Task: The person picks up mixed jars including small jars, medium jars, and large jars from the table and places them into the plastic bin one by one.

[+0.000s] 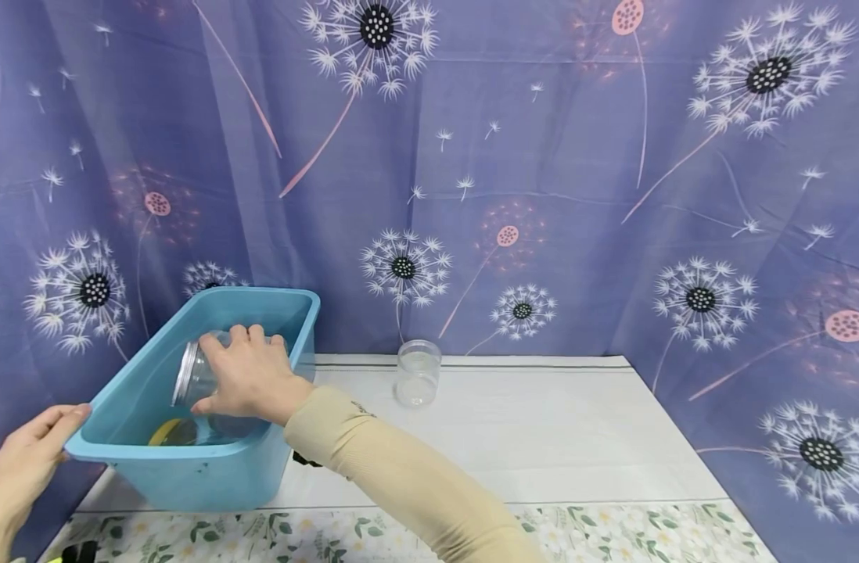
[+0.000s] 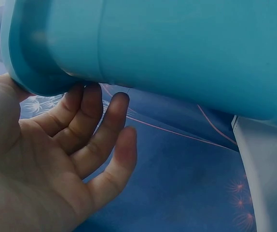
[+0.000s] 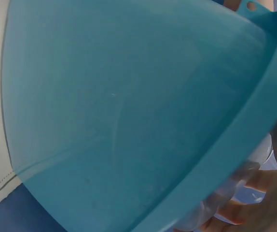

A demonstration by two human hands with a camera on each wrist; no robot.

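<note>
A blue plastic bin [image 1: 190, 477] stands at the left of the table. At its near left corner my left hand [image 1: 31, 453] grips the rim, thumb on top and fingers underneath; the left wrist view shows those fingers [image 2: 91, 104] curled below the lip. My right hand [image 1: 253, 379] reaches into the bin and holds a clear jar with a silver screw rim [image 1: 185, 374], tilted on its side. Below it in the bin lies a clear container with a yellow edge [image 1: 164, 432], partly hidden. In the right wrist view the bin wall [image 3: 119, 96] covers most of the jar.
Another clear jar [image 1: 418, 375] stands upright on the white tabletop [image 1: 542, 430], near the back edge. A flower-patterned cloth strip [image 1: 627, 532] runs along the front. Purple dandelion-print curtains [image 1: 542, 156] enclose the back and sides.
</note>
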